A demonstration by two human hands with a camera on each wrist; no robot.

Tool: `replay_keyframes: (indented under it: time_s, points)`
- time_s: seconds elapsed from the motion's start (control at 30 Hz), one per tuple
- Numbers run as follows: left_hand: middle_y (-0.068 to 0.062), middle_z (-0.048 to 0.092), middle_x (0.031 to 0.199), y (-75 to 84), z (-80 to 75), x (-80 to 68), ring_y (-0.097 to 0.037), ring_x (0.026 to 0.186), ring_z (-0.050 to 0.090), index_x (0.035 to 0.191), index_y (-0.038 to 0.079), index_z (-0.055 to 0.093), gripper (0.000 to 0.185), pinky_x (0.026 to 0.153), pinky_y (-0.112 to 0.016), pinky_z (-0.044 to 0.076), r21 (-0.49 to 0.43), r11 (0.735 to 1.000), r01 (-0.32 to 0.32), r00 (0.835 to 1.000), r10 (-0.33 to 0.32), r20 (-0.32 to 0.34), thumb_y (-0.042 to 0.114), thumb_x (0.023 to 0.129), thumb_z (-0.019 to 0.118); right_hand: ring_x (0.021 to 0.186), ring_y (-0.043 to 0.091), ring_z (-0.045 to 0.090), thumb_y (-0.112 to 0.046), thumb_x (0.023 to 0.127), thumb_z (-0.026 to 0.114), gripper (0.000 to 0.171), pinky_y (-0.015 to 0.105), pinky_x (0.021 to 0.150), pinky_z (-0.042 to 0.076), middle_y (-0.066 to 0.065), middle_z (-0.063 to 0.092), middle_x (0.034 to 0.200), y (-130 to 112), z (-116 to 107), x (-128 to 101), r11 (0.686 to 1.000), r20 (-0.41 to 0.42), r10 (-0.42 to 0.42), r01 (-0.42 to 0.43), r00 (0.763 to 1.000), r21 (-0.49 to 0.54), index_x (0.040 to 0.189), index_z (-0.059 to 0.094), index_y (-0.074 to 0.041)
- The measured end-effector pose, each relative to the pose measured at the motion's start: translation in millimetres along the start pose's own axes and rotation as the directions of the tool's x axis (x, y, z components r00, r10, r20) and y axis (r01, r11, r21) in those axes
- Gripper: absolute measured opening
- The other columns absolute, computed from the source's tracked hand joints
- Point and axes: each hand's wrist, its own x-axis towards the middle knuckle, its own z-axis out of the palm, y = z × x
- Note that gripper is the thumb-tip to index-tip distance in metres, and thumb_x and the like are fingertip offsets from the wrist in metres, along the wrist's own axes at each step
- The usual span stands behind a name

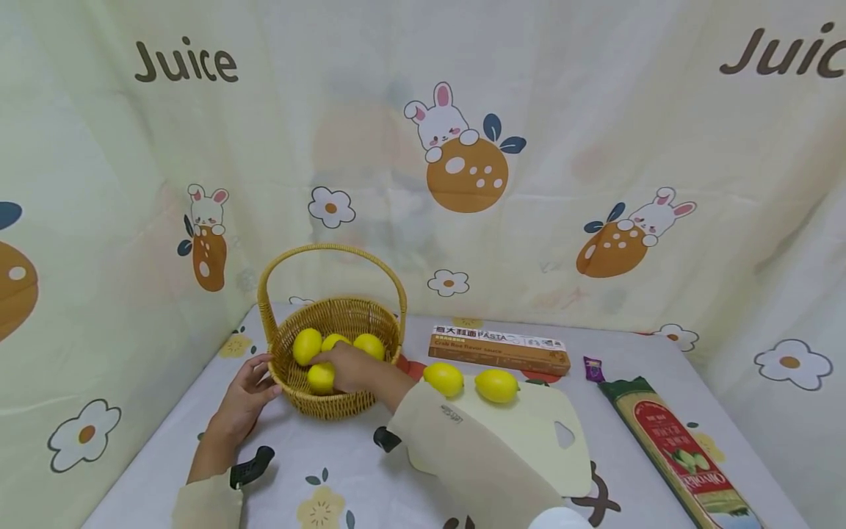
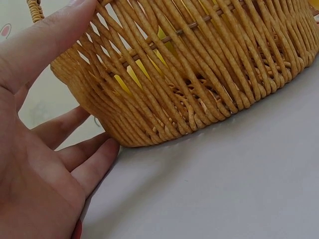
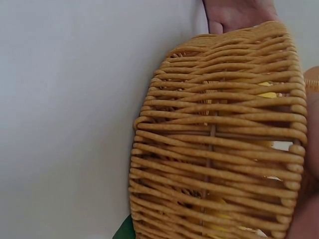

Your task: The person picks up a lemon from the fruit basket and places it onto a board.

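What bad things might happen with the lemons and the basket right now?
The basket is light wicker, and only the left hand steadies its side, so it might slide or tip as the right hand reaches inside. The two lemons on the cutting board are round and loose; the right sleeve lies close by and could knock them rolling.

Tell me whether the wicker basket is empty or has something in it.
Not empty: the basket stands upright holding four lemons, with the right hand reaching inside and the left hand against its outer wall.
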Motion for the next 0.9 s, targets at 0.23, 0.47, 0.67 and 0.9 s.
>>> replay_keyframes:
  time_s: [0.23,0.47,0.67,0.9]
  points:
    - [-0.018,0.017,0.158,-0.6,1.1,-0.6,-0.039,0.136,0.030,0.141,0.012,0.036,0.061,0.089,-0.014,0.044,-0.011,1.000,-0.006,1.000,0.006,0.000,0.001,0.090,0.068,0.115,0.013,0.047,-0.006,0.084,0.074,0.063,0.029,0.092,0.046,0.002,0.051,0.132,4,-11,-13,1.000,-0.032,-0.002,0.003,0.999,0.023,0.138,0.055,-0.031]
    - [-0.017,0.017,0.158,0.2,1.0,-0.8,-0.038,0.137,0.030,0.142,0.012,0.035,0.064,0.097,-0.021,0.041,-0.002,1.000,0.002,1.000,-0.002,-0.007,0.002,0.088,0.070,0.112,0.018,0.050,-0.009,0.083,0.078,0.065,0.035,0.095,0.046,0.008,0.045,0.139,9,-19,-25,0.997,-0.057,0.011,-0.007,0.998,0.074,0.139,0.054,-0.030]
    - [-0.018,0.014,0.159,0.0,0.4,-2.2,-0.040,0.137,0.029,0.142,0.012,0.034,0.065,0.099,-0.022,0.040,-0.002,1.000,0.001,1.000,-0.001,-0.004,0.001,0.088,0.070,0.120,0.018,0.047,-0.008,0.080,0.080,0.066,0.034,0.096,0.044,0.005,0.046,0.139,17,-22,-30,0.993,-0.098,-0.011,0.023,0.995,0.116,0.138,0.055,-0.027]
    - [-0.020,0.015,0.158,-1.2,1.2,-2.3,-0.031,0.131,0.037,0.141,0.013,0.036,0.065,0.090,-0.014,0.044,-0.026,0.999,-0.025,1.000,0.025,0.016,-0.001,0.087,0.070,0.115,0.018,0.048,-0.009,0.080,0.080,0.066,0.037,0.097,0.044,0.004,0.050,0.132,21,-30,-42,0.991,-0.132,-0.039,0.055,0.990,0.120,0.139,0.055,-0.025]
